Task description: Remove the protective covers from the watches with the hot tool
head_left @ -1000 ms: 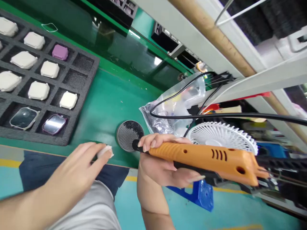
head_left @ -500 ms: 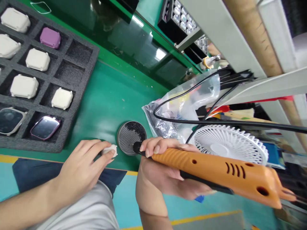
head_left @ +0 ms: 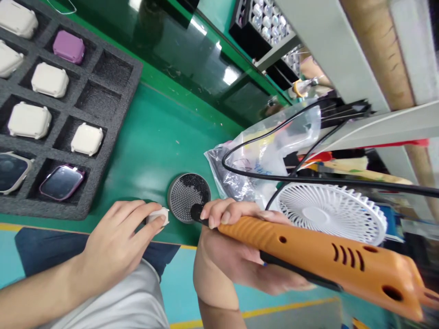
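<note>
My left hand (head_left: 116, 240) pinches a small white watch case (head_left: 159, 215) against the green bench near its front edge. My right hand (head_left: 236, 246) is wrapped round an orange electric screwdriver (head_left: 322, 260), whose black tip rests over a round perforated screw dish (head_left: 188, 196) beside the white case. A black cable (head_left: 308, 178) loops from the screwdriver's far end across the right side.
A black foam tray (head_left: 113, 119) at the left holds several white and purple watch cases and two with glass faces. A white desk fan (head_left: 331, 212) and a clear plastic bag (head_left: 260, 155) lie at the right. Another dark tray (head_left: 260, 27) sits on a shelf behind.
The view has shifted slightly, with the foam tray sliding left. My left hand has settled on the white case; the screwdriver's tip stays at the dish.
</note>
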A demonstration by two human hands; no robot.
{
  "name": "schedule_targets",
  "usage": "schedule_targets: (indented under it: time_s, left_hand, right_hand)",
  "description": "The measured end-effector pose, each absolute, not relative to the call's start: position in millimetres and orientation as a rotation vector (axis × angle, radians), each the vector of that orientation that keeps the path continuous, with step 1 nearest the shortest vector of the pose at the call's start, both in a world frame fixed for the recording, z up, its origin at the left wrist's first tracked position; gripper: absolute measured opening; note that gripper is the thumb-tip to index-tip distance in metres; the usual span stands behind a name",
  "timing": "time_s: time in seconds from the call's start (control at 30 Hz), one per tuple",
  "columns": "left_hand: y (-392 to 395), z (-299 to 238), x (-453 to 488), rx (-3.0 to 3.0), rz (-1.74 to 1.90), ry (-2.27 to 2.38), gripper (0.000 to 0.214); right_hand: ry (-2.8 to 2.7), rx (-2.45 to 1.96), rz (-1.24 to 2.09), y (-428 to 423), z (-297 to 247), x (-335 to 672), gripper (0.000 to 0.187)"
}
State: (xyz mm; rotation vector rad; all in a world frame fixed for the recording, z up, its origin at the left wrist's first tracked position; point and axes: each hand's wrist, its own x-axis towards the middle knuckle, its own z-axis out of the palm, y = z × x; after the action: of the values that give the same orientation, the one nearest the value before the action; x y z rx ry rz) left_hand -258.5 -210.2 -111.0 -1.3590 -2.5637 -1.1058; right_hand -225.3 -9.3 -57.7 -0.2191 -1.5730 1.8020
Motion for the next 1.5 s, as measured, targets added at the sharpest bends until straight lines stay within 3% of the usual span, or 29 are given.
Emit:
schedule_targets:
  time_s: [0.27,0.4,0.47,0.77,1.1,1.27,1.5]
  left_hand:
    - [-208,-111,-259,-1.386,-1.12,-2.539,0.027]
    - [-207,-110,-260,-1.399,-1.128,-2.528,0.025]
    - [-207,-110,-260,-1.407,-1.126,-2.542,0.024]
    - [-206,-111,-261,-1.404,-1.153,-2.562,0.022]
    - [-205,-110,-260,-1.392,-1.191,-2.58,0.023]
    - [-207,-112,-259,-1.378,-1.201,-2.573,0.023]
    - [-206,-112,-259,-1.374,-1.204,-2.572,0.023]
  right_hand:
    - [-1.626,-0.205,1.747,-18,-31,-215,0.059]
    - [-1.733,-0.139,1.749,-25,-30,-212,0.03]
    - [-1.734,-0.091,1.765,-30,-36,-215,0.026]
    - [-1.726,-0.021,1.842,-29,-48,-225,0.035]
    - [-1.792,-0.079,1.83,-34,-52,-220,0.031]
    - [-1.957,-0.075,1.931,-24,-48,-216,0.04]
    - [-1.846,-0.028,1.918,-36,-47,-223,0.032]
